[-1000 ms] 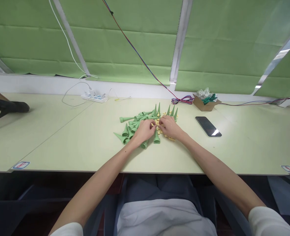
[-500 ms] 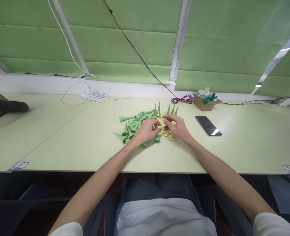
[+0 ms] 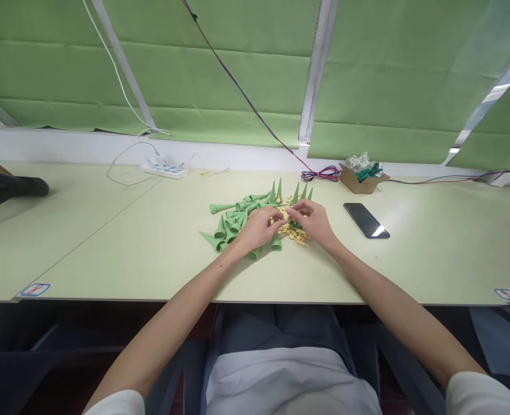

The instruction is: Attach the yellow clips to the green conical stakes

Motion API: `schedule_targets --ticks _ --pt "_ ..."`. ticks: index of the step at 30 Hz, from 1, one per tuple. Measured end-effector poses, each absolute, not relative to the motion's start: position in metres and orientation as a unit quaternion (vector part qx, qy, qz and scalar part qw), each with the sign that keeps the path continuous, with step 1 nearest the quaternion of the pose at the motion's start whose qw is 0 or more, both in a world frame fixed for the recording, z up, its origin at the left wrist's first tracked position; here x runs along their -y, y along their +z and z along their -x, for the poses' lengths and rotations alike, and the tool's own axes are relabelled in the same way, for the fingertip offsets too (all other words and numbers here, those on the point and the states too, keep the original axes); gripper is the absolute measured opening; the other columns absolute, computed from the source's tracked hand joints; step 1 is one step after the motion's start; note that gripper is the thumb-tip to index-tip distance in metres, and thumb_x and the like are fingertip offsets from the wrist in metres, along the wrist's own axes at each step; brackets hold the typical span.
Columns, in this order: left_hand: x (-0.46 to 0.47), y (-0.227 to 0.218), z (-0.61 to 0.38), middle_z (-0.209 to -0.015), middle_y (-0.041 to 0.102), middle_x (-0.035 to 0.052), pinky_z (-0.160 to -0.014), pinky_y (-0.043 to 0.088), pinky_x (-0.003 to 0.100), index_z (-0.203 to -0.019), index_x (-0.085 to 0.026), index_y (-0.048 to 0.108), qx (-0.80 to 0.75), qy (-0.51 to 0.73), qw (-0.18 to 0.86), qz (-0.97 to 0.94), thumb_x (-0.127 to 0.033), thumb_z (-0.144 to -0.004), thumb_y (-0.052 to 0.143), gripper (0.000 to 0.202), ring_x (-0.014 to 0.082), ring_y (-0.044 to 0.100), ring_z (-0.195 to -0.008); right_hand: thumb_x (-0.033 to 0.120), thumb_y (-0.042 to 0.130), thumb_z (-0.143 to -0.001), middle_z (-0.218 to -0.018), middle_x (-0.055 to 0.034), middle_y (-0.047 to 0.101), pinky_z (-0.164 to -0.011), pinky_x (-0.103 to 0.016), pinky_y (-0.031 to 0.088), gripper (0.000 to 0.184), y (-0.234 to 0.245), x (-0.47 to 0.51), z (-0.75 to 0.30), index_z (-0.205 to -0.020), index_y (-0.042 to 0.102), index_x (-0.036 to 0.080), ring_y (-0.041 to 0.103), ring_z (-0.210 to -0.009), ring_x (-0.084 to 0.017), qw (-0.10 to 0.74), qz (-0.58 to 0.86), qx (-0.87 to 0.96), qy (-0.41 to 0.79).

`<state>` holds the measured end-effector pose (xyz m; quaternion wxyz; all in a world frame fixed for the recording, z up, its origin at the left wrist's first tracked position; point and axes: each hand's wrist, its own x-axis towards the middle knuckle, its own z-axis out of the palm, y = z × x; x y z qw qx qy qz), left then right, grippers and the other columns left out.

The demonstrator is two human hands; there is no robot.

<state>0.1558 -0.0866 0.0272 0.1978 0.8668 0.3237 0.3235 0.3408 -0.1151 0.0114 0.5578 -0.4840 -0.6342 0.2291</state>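
Pale green desk (image 3: 108, 253); green blinds (image 3: 388, 80)

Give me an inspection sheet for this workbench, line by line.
Surface: pale green table, seam lines.
Job's things: green cones heaped with small yellow pieces at centre.
Clutter: phone, cardboard box of wrapped bits.
Grips: left hand and right hand meet fingertips over the pile; hold unclear.
Cables: power strip with white cable; red and blue cable coiled at the wall.
Surroundings: green blinds behind.
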Motion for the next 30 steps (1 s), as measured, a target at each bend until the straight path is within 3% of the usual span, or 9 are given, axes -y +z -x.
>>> schedule_targets --ticks 8,22,30 --pt "0.0840 0.0264 -0.1560 -0.078 0.066 0.0039 -0.068 0.042 0.028 -0.083 -0.018 0.072 -0.298 0.342 0.172 -0.874 -0.030 -0.093 0.055 0.024 0.0157 0.055 -0.070 0.047 0.072 -0.079 -0.074 -0.0034 0.069 -0.063 -0.029 0.049 0.029 0.0093 0.1139 -0.3392 -0.080 0.063 0.019 0.065 -0.069 -0.017 0.552 0.452 0.650 0.261" --pt "0.0781 0.0212 -0.1536 -0.078 0.065 0.0041 -0.068 0.040 0.029 -0.082 -0.017 0.072 -0.281 0.325 0.132 -0.893 -0.018 -0.092 0.054 0.021 0.0160 0.057 -0.071 0.045 0.061 -0.088 -0.075 -0.0031 0.068 -0.061 -0.028 0.046 0.028 0.0085 0.1115 -0.3423 -0.081 0.068 0.019 0.058 -0.066 -0.015 0.469 0.473 0.713 0.217" --pt "0.0791 0.0211 -0.1542 -0.081 0.067 0.0047 -0.067 0.040 0.029 -0.087 -0.018 0.073 -0.312 0.311 0.127 -0.889 -0.021 -0.091 0.057 0.017 0.0172 0.058 -0.072 0.041 0.058 -0.089 -0.072 -0.0020 0.066 -0.060 -0.028 0.044 0.027 0.0100 0.1135 -0.3419 -0.077 0.067 0.018 0.055 -0.063 -0.015 0.445 0.476 0.731 0.203"
